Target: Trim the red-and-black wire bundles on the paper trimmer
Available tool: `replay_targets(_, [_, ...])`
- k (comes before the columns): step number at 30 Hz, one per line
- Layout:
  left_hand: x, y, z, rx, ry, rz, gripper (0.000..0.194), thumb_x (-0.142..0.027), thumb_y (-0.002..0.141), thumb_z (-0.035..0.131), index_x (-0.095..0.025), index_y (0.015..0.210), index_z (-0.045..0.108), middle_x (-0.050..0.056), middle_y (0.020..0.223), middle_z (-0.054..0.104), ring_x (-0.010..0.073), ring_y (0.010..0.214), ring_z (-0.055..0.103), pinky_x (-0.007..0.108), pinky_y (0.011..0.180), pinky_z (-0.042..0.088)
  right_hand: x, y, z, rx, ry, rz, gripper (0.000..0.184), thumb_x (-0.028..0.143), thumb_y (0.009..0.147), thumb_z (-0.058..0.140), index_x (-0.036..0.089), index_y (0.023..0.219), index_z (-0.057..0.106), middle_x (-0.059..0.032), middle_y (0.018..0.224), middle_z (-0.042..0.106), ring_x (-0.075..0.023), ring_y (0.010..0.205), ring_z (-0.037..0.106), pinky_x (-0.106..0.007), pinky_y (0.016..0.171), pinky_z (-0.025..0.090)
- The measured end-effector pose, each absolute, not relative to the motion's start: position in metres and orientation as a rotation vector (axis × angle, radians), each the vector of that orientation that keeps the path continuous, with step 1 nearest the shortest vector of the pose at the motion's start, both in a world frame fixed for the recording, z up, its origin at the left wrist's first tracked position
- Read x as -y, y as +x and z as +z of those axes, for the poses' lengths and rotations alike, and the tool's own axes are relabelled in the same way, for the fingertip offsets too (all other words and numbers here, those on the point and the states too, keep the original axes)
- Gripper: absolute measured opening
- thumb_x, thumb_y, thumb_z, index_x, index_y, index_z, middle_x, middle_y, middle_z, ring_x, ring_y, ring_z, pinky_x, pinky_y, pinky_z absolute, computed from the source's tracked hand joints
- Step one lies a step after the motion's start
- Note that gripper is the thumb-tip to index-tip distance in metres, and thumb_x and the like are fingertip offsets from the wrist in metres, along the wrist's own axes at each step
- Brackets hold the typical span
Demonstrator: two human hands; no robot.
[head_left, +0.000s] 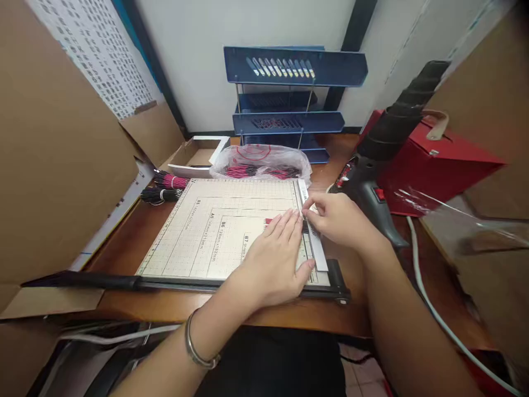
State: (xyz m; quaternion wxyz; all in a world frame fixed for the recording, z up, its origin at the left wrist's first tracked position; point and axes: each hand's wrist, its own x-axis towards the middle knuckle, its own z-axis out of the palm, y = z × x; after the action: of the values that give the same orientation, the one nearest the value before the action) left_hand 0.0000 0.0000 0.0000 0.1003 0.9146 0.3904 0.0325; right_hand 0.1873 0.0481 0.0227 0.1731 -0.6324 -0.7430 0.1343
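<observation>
A paper trimmer [182,231] with a printed grid lies on the desk before me. My left hand [275,262] rests flat on its board with fingers stretched out and pressed together, covering part of a row of red and black wires [268,222]. Red ends show left of the fingers, and black ends show to their right. At the trimmer's right edge, beside a white strip [317,253], my right hand [334,218] is closed in a pinch by the black wire ends. What its fingertips hold is too small to make out.
Behind the trimmer lies a plastic bag [285,157] of red and black wires. Bundled wires [161,196] and an open box [198,151] sit at left. A blue tiered rack [289,121] stands at back. A heat gun [372,182] and red case [446,160] occupy the right.
</observation>
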Motion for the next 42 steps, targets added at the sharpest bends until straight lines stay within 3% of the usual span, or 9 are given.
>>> replay_targets(5, [0.0,-0.008,0.005,-1.2,2.722,0.173,0.086,-0.058,0.103,0.036,0.001,0.163,0.016,0.018,0.171,0.006,0.0278,0.16,0.0,0.043,0.132,0.006,-0.045,0.188,0.027,2.096,-1.794,0.389,0.017,0.03,0.089,0.056,0.023,0.09,0.072,0.0005,0.068,0.06,-0.0145,0.065,0.049,-0.029,0.064,0.03])
replay_targets(17, [-0.002,-0.022,0.001,-1.243,2.685,0.181,0.083,-0.064,0.105,0.027,-0.004,0.162,0.024,0.014,0.171,0.015,0.0252,0.16,0.008,0.042,0.132,0.009,-0.044,0.187,0.023,2.192,-1.74,0.42,0.018,0.026,0.086,0.057,0.024,0.089,0.075,-0.0001,0.07,0.061,-0.0138,0.065,0.049,-0.029,0.064,0.031])
replay_targets(23, [-0.002,-0.02,0.002,-1.241,2.697,0.125,0.065,-0.035,0.105,0.029,-0.003,0.161,0.027,0.014,0.17,0.019,0.0237,0.159,0.015,0.041,0.132,0.012,-0.045,0.186,0.024,2.209,-1.769,0.431,0.017,0.026,0.085,0.058,0.023,0.087,0.075,-0.001,0.072,0.063,-0.0138,0.065,0.049,-0.029,0.065,0.032])
replay_targets(42, [0.0,-0.016,0.002,-1.279,2.679,0.12,0.068,-0.035,0.103,0.032,-0.002,0.161,0.026,0.015,0.17,0.018,0.0242,0.159,0.014,0.039,0.132,0.009,-0.044,0.186,0.02,2.192,-1.773,0.364,0.015,0.027,0.085,0.056,0.024,0.093,0.068,0.001,0.07,0.059,-0.0143,0.064,0.048,-0.029,0.062,0.03])
